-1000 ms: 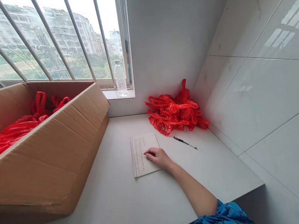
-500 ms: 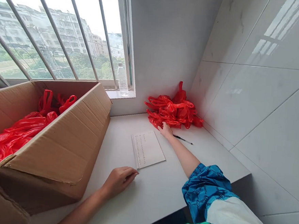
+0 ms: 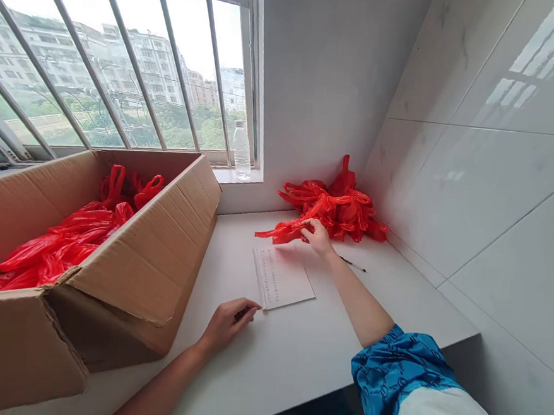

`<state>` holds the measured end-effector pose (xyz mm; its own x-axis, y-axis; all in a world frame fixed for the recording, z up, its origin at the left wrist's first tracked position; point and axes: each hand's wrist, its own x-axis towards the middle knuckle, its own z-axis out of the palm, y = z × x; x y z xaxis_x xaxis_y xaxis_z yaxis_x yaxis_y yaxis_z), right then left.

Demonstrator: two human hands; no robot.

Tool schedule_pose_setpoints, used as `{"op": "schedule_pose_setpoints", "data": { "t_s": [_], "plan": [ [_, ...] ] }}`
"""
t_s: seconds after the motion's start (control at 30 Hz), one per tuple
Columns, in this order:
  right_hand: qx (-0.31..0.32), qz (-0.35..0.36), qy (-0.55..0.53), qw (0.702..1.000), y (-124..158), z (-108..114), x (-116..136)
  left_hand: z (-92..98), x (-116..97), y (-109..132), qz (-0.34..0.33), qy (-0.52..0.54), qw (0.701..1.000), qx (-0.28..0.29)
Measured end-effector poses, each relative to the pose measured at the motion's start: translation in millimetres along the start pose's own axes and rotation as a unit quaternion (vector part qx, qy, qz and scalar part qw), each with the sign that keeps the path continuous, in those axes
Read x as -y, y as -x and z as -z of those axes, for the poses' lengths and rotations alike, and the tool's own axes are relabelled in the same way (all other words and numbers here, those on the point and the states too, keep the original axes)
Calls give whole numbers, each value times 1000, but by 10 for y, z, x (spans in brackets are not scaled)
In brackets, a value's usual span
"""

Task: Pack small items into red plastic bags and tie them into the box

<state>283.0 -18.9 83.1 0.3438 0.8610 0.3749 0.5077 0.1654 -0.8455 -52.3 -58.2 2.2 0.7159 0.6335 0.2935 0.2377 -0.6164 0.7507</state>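
Right hand (image 3: 317, 239) narrow, thumb and fingers pinched on a red plastic bag (image 3: 287, 229) — the bag drawn out from the front of a heap of red plastic bags (image 3: 338, 208), its loose end stretched leftward just above a sheet of paper (image 3: 281, 277). Left hand (image 3: 226, 324) curled and narrow, resting on a white counter (image 3: 265, 371), fingertips just beside the sheet's lower corner (something small and dark between the fingers, too small to tell, and no telling whether gripped). Sheet lying flat between both hands, covered in columns of tiny print. Just past the right wrist, a black pen (image 3: 353, 264), partly hidden by the forearm. Along the counter's left side, an open cardboard box (image 3: 135, 267) — inside, a mass of red bags (image 3: 61, 243) with handles sticking up. Farther back, a plastic water bottle (image 3: 242, 151) upright on the sill of a barred window (image 3: 126, 64). To the right, glossy wall tiles (image 3: 494, 216) meeting the counter; at the right forearm, a blue patterned sleeve (image 3: 398, 374).
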Motion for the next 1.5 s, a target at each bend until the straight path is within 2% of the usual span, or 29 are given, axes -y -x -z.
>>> {"op": "schedule_pose_setpoints", "data": {
  "t_s": [0.1, 0.2, 0.3, 0.37, 0.43, 0.53, 0.57, 0.63, 0.7, 0.77, 0.83, 0.9, 0.93, 0.97, 1.03, 1.1, 1.13, 1.23, 1.3, 1.4, 1.5],
  "plan": [
    [65, 24, -11, 998, 211, 19, 135, 25, 20, 5, 37, 53, 997, -36],
    [118, 38, 32, 992, 464, 101, 168, 97, 14, -27, 78, 107, 984, -119],
    [111, 33, 110, 987, 658, 168, 148, 224, -15, -144, 119, 163, 947, -248],
    [109, 14, 130, 985, 749, 146, 142, 287, -47, -269, 140, 167, 933, -288],
    [138, -18, 148, 979, 827, 51, 153, 282, -91, -415, 161, 142, 947, -240],
    [185, -66, 187, 962, 927, -168, 194, 136, -161, -631, 170, 114, 973, -110],
    [192, -70, 191, 960, 948, -227, 206, 70, -179, -694, 164, 117, 975, -93],
    [197, -63, 181, 961, 959, -271, 217, -39, -195, -792, 150, 133, 975, -97],
    [199, -55, 149, 967, 933, -190, 203, -75, -184, -842, 148, 153, 971, -109],
    [212, -63, 99, 970, 894, -13, 167, -25, -153, -837, 157, 169, 967, -111],
    [261, -85, 62, 960, 864, 180, 132, 87, -119, -786, 168, 179, 964, -101],
    [307, -98, 76, 944, 849, 302, 122, 211, -96, -724, 177, 171, 967, -65],
    [306, -94, 100, 942, 846, 317, 132, 261, -91, -704, 179, 159, 970, -51],
    [279, -81, 126, 948, 846, 295, 151, 295, -91, -697, 177, 142, 973, -47],
    [170, -33, 166, 971, 854, 147, 205, 291, -100, -734, 157, 93, 980, -77],
    [77, 24, 187, 979, 887, -105, 245, 179, -112, -821, 124, 29, 986, -104],
    [58, 46, 200, 977, 916, -246, 248, 87, -116, -870, 104, -6, 990, -94],
    [105, 53, 275, 954, 1032, -596, 177, -248, -115, -971, 48, -99, 993, -29],
    [139, 36, 311, 939, 1103, -705, 97, -436, -106, -974, 33, -145, 989, -20],
    [158, 34, 339, 927, 1166, -713, 26, -570, -97, -917, 39, -191, 980, -30],
    [153, 35, 356, 921, 1187, -676, 33, -581, -94, -870, 45, -204, 978, -26]
  ]
}}
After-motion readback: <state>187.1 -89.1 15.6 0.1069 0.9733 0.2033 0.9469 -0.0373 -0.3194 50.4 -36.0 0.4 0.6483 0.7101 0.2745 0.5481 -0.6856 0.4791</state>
